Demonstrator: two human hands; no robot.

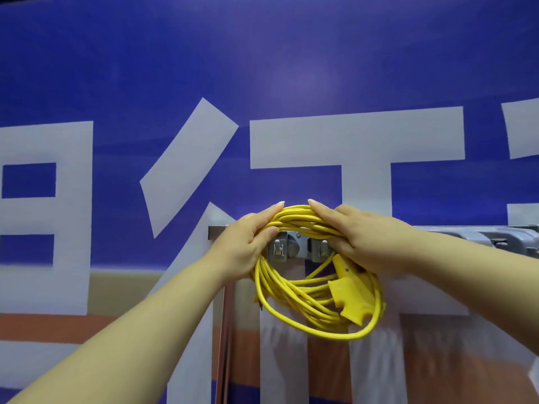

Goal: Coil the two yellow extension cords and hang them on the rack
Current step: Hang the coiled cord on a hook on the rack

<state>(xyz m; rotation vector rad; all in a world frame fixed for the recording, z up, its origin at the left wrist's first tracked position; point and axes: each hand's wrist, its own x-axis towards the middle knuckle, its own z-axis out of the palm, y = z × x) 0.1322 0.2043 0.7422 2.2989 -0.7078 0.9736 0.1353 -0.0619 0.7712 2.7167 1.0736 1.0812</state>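
Left hand (243, 243), right hand (372, 243) gripping yellow coil (294, 298), rack (287, 248), blue banner (262, 68)

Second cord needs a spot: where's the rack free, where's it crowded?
Free: short bare rail end left of the left hand. Crowded: both hooks sit within the yellow coil both hands grip; grey bulk beyond the right hand.

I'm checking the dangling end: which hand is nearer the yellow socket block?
Right. The right hand holds the coil just above the socket block; the left hand holds the coil's opposite, upper-left side.
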